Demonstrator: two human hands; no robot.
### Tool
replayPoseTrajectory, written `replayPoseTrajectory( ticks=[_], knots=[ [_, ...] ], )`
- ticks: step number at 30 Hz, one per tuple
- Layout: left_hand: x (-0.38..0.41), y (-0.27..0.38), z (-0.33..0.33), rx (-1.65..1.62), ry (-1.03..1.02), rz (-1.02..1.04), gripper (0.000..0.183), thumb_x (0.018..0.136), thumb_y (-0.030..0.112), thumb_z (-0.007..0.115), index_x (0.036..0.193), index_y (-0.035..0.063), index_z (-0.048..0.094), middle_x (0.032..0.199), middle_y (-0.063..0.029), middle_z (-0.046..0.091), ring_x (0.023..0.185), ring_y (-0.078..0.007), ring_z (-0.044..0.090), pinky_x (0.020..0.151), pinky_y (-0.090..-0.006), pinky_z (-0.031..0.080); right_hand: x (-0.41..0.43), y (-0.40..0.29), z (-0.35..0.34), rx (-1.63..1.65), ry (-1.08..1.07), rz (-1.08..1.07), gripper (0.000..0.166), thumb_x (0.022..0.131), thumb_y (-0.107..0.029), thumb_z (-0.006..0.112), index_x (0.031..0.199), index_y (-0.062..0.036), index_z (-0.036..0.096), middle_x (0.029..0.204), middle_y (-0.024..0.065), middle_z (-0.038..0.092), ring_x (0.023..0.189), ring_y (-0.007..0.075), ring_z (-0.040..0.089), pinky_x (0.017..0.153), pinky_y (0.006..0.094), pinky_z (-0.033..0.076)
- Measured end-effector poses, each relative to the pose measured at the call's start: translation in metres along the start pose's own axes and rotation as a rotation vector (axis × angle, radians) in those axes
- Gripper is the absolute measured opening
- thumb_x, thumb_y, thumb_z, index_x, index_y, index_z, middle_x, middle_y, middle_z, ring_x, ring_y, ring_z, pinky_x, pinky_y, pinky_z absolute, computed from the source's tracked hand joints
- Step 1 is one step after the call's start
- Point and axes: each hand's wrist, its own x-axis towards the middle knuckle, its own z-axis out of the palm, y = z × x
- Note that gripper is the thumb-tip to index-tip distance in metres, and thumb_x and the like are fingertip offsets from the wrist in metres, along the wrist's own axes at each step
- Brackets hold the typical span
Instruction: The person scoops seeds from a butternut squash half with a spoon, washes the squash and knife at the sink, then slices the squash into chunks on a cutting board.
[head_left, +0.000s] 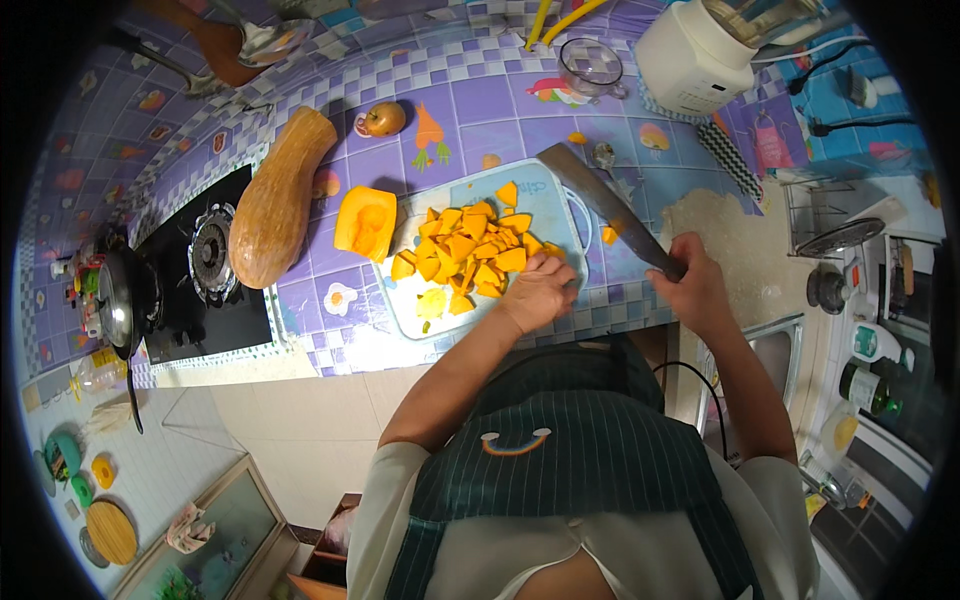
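Note:
My right hand (694, 285) grips the handle of a broad-bladed kitchen knife (607, 199). Its dark blade slants up and left, past the right edge of a light cutting board (420, 326). On the board lies a heap of cut orange pumpkin chunks (465, 247). My left hand (541, 292) rests at the heap's lower right with bent fingers, close to a few chunks; whether it pinches one is hidden. A hollowed pumpkin piece (366, 223) stands at the board's left edge. One loose chunk (609, 235) lies off the board, beneath the blade.
A whole long squash (281, 202) lies between the board and a gas hob (212, 251). Behind are a partly peeled round fruit (384, 119), a glass cup (591, 67), a spoon (603, 156) and a cream blender (694, 64). A sink (784, 352) is at right.

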Motion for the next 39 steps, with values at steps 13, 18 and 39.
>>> replayPoseTrajectory(
  ticks=[13,18,39],
  knots=[
    [-0.053,-0.011,-0.063,-0.008,0.48,-0.373,0.019,0.073,0.011,0.068,0.09,0.0109,0.063,0.107,-0.0082,0.058,0.104,-0.0285,0.051,0.088,-0.0412,0.035,-0.011,-0.02,0.041,0.108,-0.156,0.04,0.036,0.075,-0.021,0.072,0.098,-0.0082,0.047,0.073,0.0101,0.062,0.067,0.026,0.064,0.062,0.0366,0.049],
    [-0.167,-0.025,-0.08,0.067,0.913,-0.914,0.019,0.081,0.001,0.06,0.1,0.0007,0.056,0.099,-0.0123,0.057,0.091,-0.025,0.054,0.083,-0.0346,0.044,-0.006,-0.053,0.096,0.237,-0.495,-0.049,0.033,0.079,-0.025,0.066,0.1,-0.0067,0.049,0.077,0.0158,0.064,0.074,0.0343,0.064,0.065,0.0416,0.048],
    [-0.163,-0.118,-0.11,-0.333,0.886,-1.093,0.05,0.084,0.011,0.066,0.127,-0.0036,0.044,0.119,-0.014,0.049,0.089,-0.0167,0.056,0.073,-0.0269,0.05,-0.013,-0.066,0.152,0.178,-0.497,0.024,0.033,0.081,-0.022,0.065,0.102,-0.0034,0.047,0.083,0.0173,0.063,0.08,0.0348,0.063,0.068,0.0417,0.048]
  ],
)
